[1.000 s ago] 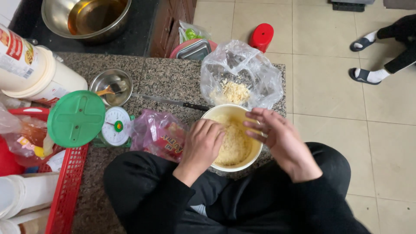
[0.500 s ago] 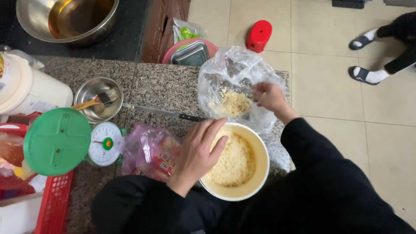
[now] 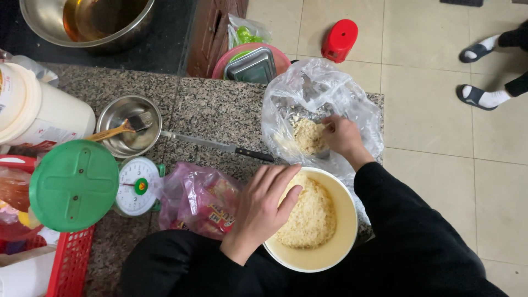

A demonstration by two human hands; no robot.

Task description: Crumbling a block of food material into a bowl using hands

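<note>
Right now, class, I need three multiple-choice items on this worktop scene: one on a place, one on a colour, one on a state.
1. Where is the right hand?
A. inside the clear plastic bag
B. on the scale
C. on the knife

2. What colour is the large round lid beside the small kitchen scale?
A. red
B. green
C. blue

3. How does the left hand lie?
A. closed round the knife
B. open, fingers spread on the rim of the cream bowl
C. lifted clear of the counter

Answers:
1 A, its fingers are in the bag among the pale shreds.
2 B, the lid is plain green.
3 B, the flat palm rests at the bowl's left edge.
</note>
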